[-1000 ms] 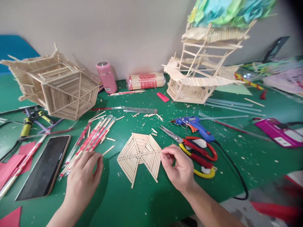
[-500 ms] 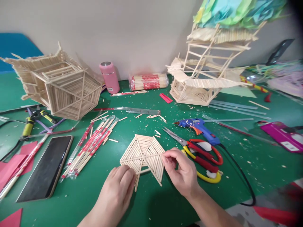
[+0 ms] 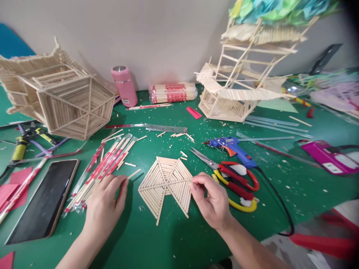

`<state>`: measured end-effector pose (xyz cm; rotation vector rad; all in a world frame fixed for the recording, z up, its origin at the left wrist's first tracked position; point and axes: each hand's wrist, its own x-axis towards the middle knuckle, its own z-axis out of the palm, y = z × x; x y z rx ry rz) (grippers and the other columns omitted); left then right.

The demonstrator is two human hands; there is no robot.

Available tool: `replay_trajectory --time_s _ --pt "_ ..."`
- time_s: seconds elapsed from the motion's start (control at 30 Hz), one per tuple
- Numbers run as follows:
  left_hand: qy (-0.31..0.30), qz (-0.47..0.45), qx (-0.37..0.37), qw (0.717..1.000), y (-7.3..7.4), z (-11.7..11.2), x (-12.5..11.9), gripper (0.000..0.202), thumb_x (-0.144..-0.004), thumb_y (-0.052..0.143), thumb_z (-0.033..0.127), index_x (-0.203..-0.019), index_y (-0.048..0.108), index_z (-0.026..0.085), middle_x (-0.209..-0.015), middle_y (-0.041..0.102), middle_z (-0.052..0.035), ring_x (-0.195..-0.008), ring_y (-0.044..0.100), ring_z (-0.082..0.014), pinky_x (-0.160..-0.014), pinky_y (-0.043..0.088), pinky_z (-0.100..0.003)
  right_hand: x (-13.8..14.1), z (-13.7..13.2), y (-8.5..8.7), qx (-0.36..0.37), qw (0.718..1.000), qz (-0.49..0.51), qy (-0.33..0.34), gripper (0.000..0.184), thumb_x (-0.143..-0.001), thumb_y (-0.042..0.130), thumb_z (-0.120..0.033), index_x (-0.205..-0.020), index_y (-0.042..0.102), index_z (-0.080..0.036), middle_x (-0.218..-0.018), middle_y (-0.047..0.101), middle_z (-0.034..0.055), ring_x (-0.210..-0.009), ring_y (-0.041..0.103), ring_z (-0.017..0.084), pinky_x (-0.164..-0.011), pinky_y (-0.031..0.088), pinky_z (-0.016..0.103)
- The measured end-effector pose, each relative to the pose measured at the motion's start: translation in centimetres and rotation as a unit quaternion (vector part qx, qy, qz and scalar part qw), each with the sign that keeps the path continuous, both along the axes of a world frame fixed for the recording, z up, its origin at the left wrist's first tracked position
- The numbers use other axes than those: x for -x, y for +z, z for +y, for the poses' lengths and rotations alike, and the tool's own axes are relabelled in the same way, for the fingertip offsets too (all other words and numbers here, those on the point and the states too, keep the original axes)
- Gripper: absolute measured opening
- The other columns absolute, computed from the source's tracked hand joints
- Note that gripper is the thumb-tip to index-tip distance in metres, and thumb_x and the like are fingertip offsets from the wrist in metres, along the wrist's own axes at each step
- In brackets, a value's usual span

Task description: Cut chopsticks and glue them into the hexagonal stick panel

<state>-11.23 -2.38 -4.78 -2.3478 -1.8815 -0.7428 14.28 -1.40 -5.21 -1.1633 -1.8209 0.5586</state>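
Note:
A flat hexagonal panel of wooden sticks (image 3: 166, 182) lies on the green table, with one wedge at its near side open between two spokes. My right hand (image 3: 211, 201) has thumb and forefinger pinched on the panel's right corner. Left of the panel, my left hand (image 3: 108, 201) is closed on a short wooden stick (image 3: 134, 174), whose far end points away to the right. Under and behind that hand lie wrapped bundles of chopsticks (image 3: 112, 158). Close to my right hand are red and yellow handled scissors (image 3: 238, 183).
A blue glue gun (image 3: 232, 147) with a black cord lies behind the scissors. Stick models stand at the left (image 3: 75, 101) and right (image 3: 232, 101). A pink flask (image 3: 125, 87), a chopstick pack (image 3: 173, 92), a phone (image 3: 43, 201) and a purple device (image 3: 329, 157) are around.
My left hand has moved left, away from the panel, carrying the short stick that lay across the near wedge. My right hand stays at the panel's corner. The view has shifted slightly.

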Motion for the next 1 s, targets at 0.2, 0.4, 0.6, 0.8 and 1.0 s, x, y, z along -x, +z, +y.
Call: replay_trajectory --time_s 0.2,0.4,0.6,0.8,1.0 --pt "0.017 0.039 -0.002 0.999 -1.3 0.4 1.0 0.018 -0.087 0.044 0.024 -0.084 0.059 0.015 -0.078 0.060 -0.0088 -0.071 0.057 -0.0249 -0.064 0.045 -0.038 -0.5 0.7 0.7 -0.005 0.997 -0.060 -0.039 0.007 -0.086 0.045 -0.016 -0.082 0.050 -0.020 -0.065 0.050 -0.0018 -0.053 0.045 0.010 -0.049 0.041 0.021" --pt "0.013 0.056 -0.027 0.998 -2.1 0.4 1.1 0.018 -0.086 0.045 0.024 -0.083 0.059 0.014 -0.079 0.058 -0.0104 -0.071 0.055 -0.0259 -0.064 0.045 -0.039 -2.0 4.1 1.7 -0.004 0.978 -0.200 -0.052 0.012 -0.082 0.048 -0.013 -0.087 0.057 -0.018 -0.082 0.063 0.0053 -0.067 0.056 0.016 -0.061 0.045 0.028" --pt "0.012 0.065 -0.038 0.997 -2.2 0.4 1.0 0.017 -0.086 0.047 0.024 -0.082 0.059 0.014 -0.078 0.057 -0.0099 -0.071 0.055 -0.0258 -0.063 0.044 -0.040 -1.4 6.6 2.0 0.022 0.945 -0.327 -0.019 0.011 -0.080 0.053 -0.012 -0.077 0.060 -0.020 -0.076 0.063 0.0017 -0.071 0.058 0.016 -0.060 0.045 0.027" --pt "0.014 0.069 -0.041 0.997 -2.2 0.3 0.9 0.018 -0.086 0.045 0.024 -0.082 0.060 0.014 -0.077 0.057 -0.0094 -0.071 0.054 -0.0251 -0.064 0.045 -0.039 -0.4 7.7 1.8 0.055 0.903 -0.426 0.011 0.012 -0.087 0.054 -0.025 -0.090 0.060 -0.015 -0.087 0.062 0.0015 -0.075 0.060 0.013 -0.067 0.050 0.031" --pt "0.024 0.069 -0.039 0.997 -2.1 0.3 0.9 0.019 -0.087 0.045 0.026 -0.086 0.060 0.014 -0.079 0.058 -0.0089 -0.072 0.055 -0.0243 -0.066 0.045 -0.039 -1.0 7.9 1.4 0.057 0.896 -0.440 0.015 0.013 -0.088 0.051 -0.024 -0.090 0.059 -0.014 -0.087 0.062 0.0035 -0.076 0.060 0.015 -0.067 0.050 0.033"
